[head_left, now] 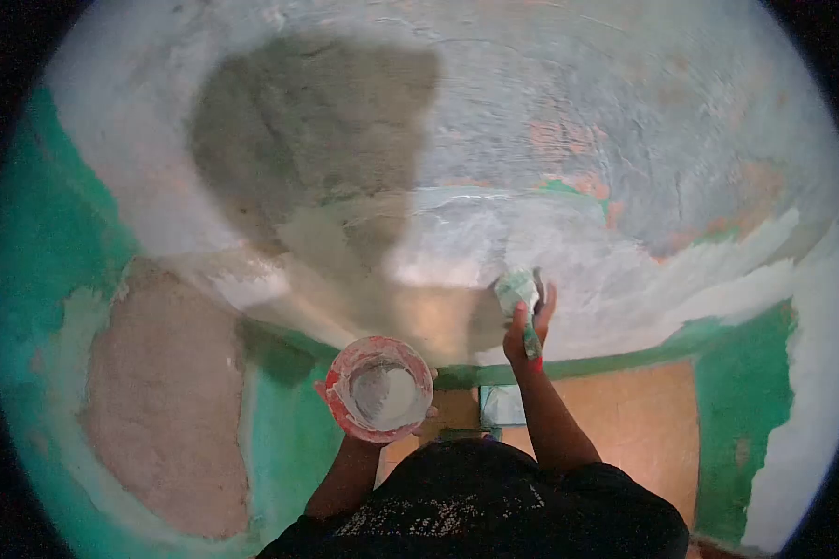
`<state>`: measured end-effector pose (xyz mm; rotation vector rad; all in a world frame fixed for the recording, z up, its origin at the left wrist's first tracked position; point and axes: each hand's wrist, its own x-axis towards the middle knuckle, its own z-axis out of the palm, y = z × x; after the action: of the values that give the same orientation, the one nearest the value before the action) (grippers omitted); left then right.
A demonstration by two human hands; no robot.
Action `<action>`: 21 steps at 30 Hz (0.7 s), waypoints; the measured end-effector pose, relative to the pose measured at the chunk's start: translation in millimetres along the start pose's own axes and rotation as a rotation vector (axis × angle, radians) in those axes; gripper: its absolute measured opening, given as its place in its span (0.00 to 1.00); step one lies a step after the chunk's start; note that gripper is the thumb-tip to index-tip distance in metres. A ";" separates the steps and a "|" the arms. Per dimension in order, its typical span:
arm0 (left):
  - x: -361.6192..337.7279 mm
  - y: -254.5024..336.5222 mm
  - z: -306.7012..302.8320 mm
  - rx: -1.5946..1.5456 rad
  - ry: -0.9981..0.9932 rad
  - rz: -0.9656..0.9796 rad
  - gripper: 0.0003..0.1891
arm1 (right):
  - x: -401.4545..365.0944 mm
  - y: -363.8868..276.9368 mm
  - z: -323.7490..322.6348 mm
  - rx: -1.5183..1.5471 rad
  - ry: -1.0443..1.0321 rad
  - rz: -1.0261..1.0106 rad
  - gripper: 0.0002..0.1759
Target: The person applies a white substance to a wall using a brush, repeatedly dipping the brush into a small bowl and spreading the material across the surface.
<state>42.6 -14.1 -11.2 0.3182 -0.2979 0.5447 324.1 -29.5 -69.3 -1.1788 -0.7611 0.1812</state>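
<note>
My left hand (427, 415) is wrapped round the outside of a red bowl (343, 359) smeared with white, and much of the hand is hidden behind it. White putty (401, 396) lies inside, heaped toward the right side of the bowl. In my right hand (539, 328) is a putty knife (515, 289), its blade coated in pale putty and pointing up at the wall. Its greenish handle runs down through my grip. The blade is close to the whitened lower part of the wall (438, 247); whether it touches cannot be made out.
Rough grey-white plaster covers the upper wall, with orange and green patches (573, 186). Green paint (746, 401) remains at both sides, and a bare brownish patch (172, 391) is at left. Below is an orange-tan floor (625, 405) with a pale blue-white square object (503, 406).
</note>
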 end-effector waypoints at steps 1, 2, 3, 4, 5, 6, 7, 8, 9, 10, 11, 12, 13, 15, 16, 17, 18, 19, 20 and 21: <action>-2.6 0.5 2.6 -0.023 0.002 0.017 0.60 | -1.9 1.4 -0.4 0.008 0.016 0.071 0.26; -5.0 1.2 5.2 -0.045 0.003 0.033 0.60 | -3.7 2.9 -0.7 0.017 0.033 0.142 0.28; -5.5 -0.6 5.3 -0.119 0.008 0.040 0.60 | -0.5 4.5 -4.9 -0.071 0.033 0.156 0.30; -8.6 0.5 3.7 -0.123 0.020 0.045 0.60 | 0.5 2.7 -4.7 -0.156 0.038 0.168 0.33; -11.6 1.8 1.9 -0.128 0.033 0.050 0.60 | 1.7 -0.6 -5.2 -0.162 0.003 0.126 0.33; -17.2 4.9 -4.5 -0.066 0.056 0.058 0.60 | 7.8 -23.1 -4.2 -0.168 -0.032 0.084 0.33; -19.7 7.9 -7.5 -0.041 0.052 0.057 0.60 | 13.8 -46.1 -1.2 -0.175 -0.064 0.044 0.32; -22.3 10.8 -10.5 -0.016 0.047 0.056 0.60 | 20.9 -62.2 5.3 -0.241 -0.015 -0.203 0.32; -21.8 13.6 -12.3 -0.027 0.014 0.049 0.60 | 28.0 -78.6 10.2 -0.209 -0.005 -0.246 0.32; -19.0 15.6 -10.9 -0.031 -0.026 0.025 0.60 | 35.7 -93.1 14.3 -0.177 0.003 -0.288 0.32; -16.1 17.7 -9.4 -0.034 -0.066 0.002 0.60 | 42.8 -105.1 20.0 -0.144 0.013 -0.330 0.33; -10.1 19.7 -2.7 -0.027 -0.113 -0.039 0.60 | 51.2 -113.0 27.5 -0.147 0.061 -0.387 0.32; -12.4 22.5 -2.3 -0.123 -0.094 -0.057 0.60 | 60.0 -119.1 36.1 -0.148 0.111 -0.446 0.32; -22.9 27.2 -5.3 -0.417 0.015 -0.067 0.59 | 64.2 -129.7 52.2 -0.210 0.137 -0.448 0.31; -27.7 29.6 -8.9 -0.419 0.027 -0.044 0.59 | 62.2 -134.8 61.8 -0.271 0.111 -0.393 0.31; -32.2 32.0 -11.9 -0.420 0.040 -0.021 0.58 | 58.6 -138.7 73.6 -0.330 0.087 -0.340 0.30; -29.8 31.4 -10.0 -0.227 -0.021 0.019 0.58 | 54.1 -133.6 88.5 -0.383 0.107 -0.397 0.30; -30.6 33.2 -10.5 -0.132 -0.048 0.049 0.57 | 47.8 -132.0 101.4 -0.431 0.069 -0.414 0.30; -31.3 34.9 -11.1 -0.038 -0.073 0.081 0.57 | 41.5 -131.4 114.6 -0.479 0.031 -0.432 0.30; -36.6 35.2 -13.7 -0.045 -0.061 0.103 0.56 | 35.3 -131.4 128.9 -0.521 -0.009 -0.408 0.29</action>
<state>-3.8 2.8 -29.1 0.2776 -0.3863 0.6296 237.0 34.5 83.9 -1.4772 -1.0770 -0.3735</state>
